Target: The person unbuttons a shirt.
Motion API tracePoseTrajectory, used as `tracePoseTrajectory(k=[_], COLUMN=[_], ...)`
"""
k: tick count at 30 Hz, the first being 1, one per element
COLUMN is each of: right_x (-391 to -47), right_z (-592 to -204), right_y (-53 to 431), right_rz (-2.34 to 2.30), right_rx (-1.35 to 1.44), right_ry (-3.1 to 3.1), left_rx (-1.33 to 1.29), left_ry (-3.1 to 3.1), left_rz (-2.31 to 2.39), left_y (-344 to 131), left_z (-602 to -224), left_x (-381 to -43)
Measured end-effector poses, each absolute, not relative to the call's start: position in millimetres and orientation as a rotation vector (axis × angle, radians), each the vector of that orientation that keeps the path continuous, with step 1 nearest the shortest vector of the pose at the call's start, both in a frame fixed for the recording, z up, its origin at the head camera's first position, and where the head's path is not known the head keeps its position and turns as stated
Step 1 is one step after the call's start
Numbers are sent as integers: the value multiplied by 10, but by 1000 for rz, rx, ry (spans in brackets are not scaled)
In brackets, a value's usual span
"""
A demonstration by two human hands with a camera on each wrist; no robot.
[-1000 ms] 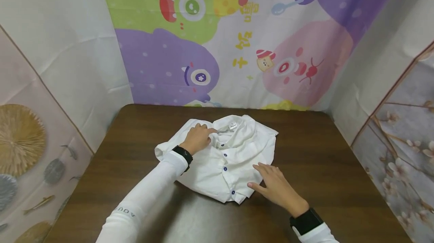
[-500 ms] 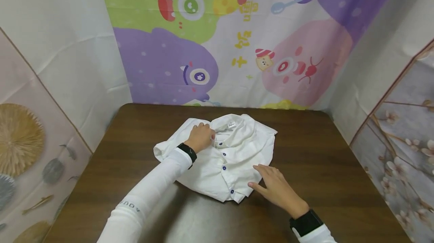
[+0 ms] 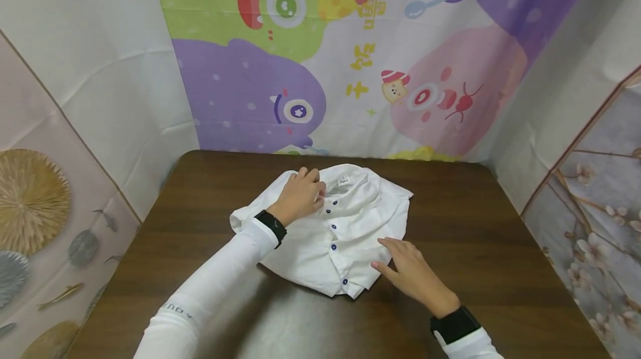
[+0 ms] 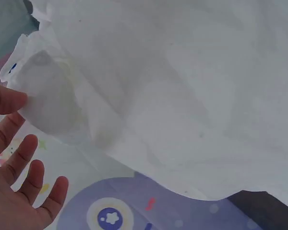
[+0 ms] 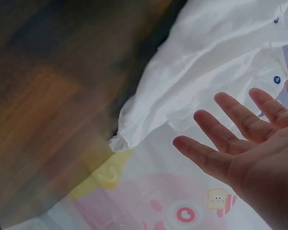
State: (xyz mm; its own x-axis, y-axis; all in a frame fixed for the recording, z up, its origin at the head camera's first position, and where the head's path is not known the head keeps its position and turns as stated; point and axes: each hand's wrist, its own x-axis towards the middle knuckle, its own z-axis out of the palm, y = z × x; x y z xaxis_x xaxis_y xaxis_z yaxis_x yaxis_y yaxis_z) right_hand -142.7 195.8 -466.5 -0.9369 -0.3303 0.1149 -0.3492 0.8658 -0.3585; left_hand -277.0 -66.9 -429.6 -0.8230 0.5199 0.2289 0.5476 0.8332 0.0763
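A white short-sleeved shirt [image 3: 360,220] with dark blue buttons lies buttoned on the brown table, its collar toward the back. My left hand [image 3: 300,195] is at the left side of the collar. In the left wrist view, thumb and index finger pinch the edge of the collar flap [image 4: 50,96], while the other fingers spread away from it. My right hand [image 3: 413,273] lies with fingers extended at the lower right side of the shirt. The right wrist view shows those fingers [image 5: 216,134] spread loosely beside the cloth, gripping nothing.
The wooden table [image 3: 476,225] reaches past the shirt on both sides. A cartoon-printed curtain [image 3: 350,125] hangs right behind its back edge, with patterned panels at left and right.
My left hand has risen slightly and now lifts the collar's left edge, so another button shows near the neck. My right hand has stayed almost in place.
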Motion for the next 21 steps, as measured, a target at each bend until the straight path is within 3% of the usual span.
tracePoseTrajectory(k=[21], right_x=[-2054], right_z=[-4038], right_y=[1781], right_rz=[689], right_rx=[646], right_ry=[-2836], left_rx=[-1053], left_ry=[-2449], left_rz=[-164], left_y=[-680], left_z=[-3997], left_x=[-2110])
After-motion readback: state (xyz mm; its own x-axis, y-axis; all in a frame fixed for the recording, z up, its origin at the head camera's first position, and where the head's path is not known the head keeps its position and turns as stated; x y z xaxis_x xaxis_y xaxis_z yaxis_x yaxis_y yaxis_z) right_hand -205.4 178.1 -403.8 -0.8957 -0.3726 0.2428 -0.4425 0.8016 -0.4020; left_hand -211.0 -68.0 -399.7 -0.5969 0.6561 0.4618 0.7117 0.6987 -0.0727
